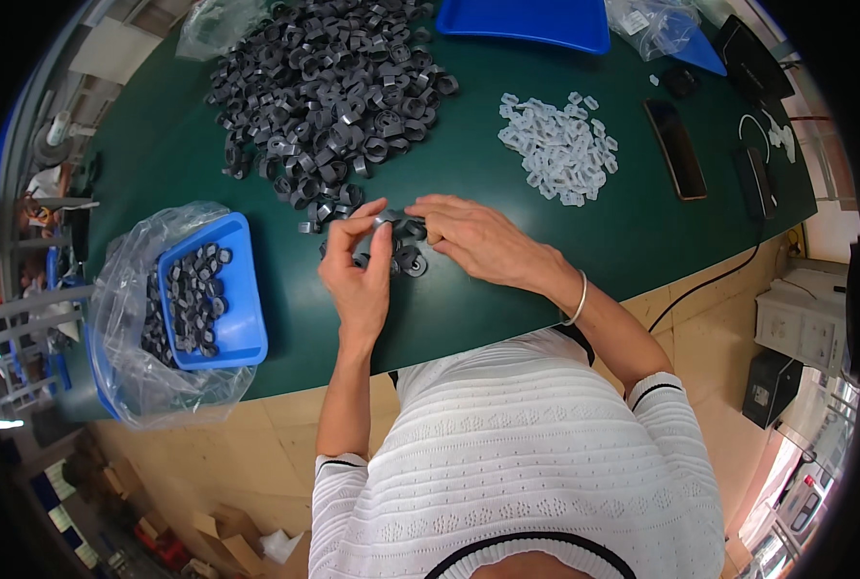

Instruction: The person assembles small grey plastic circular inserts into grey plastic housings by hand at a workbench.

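My left hand (356, 280) pinches a small dark grey plastic part (384, 219) between thumb and forefinger, just above the green table. Close by on its right, my right hand (478, 238) has its fingers drawn together, the tips reaching toward that part. What lies between the right fingertips is too small to make out. Several loose grey parts (411, 261) rest on the table below and between the hands. Beyond them spreads a large heap of dark grey ring-shaped plastic parts (343, 92). A smaller pile of translucent white plastic pieces (560, 150) lies to the right.
At the left, a blue tray (247, 318) with dark grey parts sits on a clear plastic bag (126, 318). Another blue tray (527, 21) stands at the far edge. A phone (675, 150) and a black device with a cable (756, 181) lie at the right of the table (295, 357).
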Motion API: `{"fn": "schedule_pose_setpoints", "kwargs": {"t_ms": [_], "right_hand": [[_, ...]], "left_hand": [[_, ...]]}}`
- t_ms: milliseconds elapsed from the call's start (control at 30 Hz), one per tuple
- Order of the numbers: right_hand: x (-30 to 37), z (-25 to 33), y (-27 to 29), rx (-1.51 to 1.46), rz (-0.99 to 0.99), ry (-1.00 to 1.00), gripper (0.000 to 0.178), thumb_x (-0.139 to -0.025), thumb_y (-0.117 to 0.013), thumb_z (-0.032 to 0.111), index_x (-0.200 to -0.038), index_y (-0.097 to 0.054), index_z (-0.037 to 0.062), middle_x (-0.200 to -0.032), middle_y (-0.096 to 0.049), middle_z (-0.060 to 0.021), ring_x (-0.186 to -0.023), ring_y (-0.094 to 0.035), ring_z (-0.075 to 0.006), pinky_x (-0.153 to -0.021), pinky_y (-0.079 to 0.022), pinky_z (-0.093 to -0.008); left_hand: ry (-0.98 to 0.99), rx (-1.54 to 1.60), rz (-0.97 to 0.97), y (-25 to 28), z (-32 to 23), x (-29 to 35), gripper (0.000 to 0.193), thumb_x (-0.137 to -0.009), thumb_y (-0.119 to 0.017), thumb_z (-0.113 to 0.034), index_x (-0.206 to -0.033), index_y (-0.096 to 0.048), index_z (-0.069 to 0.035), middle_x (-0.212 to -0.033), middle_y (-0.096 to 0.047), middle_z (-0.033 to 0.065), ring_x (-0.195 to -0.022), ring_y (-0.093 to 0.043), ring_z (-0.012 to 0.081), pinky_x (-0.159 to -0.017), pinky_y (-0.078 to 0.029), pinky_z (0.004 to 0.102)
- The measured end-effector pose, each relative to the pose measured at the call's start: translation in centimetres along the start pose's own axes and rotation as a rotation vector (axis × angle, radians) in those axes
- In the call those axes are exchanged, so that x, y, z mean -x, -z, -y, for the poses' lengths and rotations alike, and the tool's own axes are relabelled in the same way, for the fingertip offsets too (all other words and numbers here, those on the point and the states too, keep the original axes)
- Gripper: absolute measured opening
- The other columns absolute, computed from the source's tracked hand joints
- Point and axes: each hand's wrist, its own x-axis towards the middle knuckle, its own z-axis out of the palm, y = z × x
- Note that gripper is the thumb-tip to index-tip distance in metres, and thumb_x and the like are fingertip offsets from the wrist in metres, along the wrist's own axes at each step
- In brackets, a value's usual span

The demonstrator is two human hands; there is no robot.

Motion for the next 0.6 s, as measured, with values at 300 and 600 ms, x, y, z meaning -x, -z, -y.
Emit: {"fn": "schedule_pose_setpoints", "kwargs": {"t_ms": [300, 600], "right_hand": [[3.8, 1.0, 3.4, -0.871, -0.425, -0.483, 0.008, -0.09, -0.066, 0.005, -0.095, -0.07, 0.0003, -0.087, -0.065, -0.003, -0.07, -0.057, -0.007, -0.059, -0.048, -0.0201], [5.8, 1.8, 3.6, -0.876, -0.534, -0.455, 0.013, -0.088, -0.068, 0.004, -0.098, -0.062, -0.0001, -0.085, -0.062, -0.0029, -0.071, -0.058, -0.0057, -0.058, -0.049, -0.0198]], "left_hand": [[0.257, 0.125, 0.353, -2.9, -3.7, 1.7, 0.019, -0.091, -0.059, 0.0, -0.109, -0.067, -0.001, -0.093, -0.065, 0.0072, -0.074, -0.068, 0.0117, -0.061, -0.055, 0.0215], [0.398, 0.383, 0.419, -5.7, -2.3, 1.7, 0.015, -0.092, -0.057, 0.001, -0.106, -0.063, 0.002, -0.098, -0.065, 0.0065, -0.077, -0.067, 0.0109, -0.059, -0.055, 0.0214]]}}
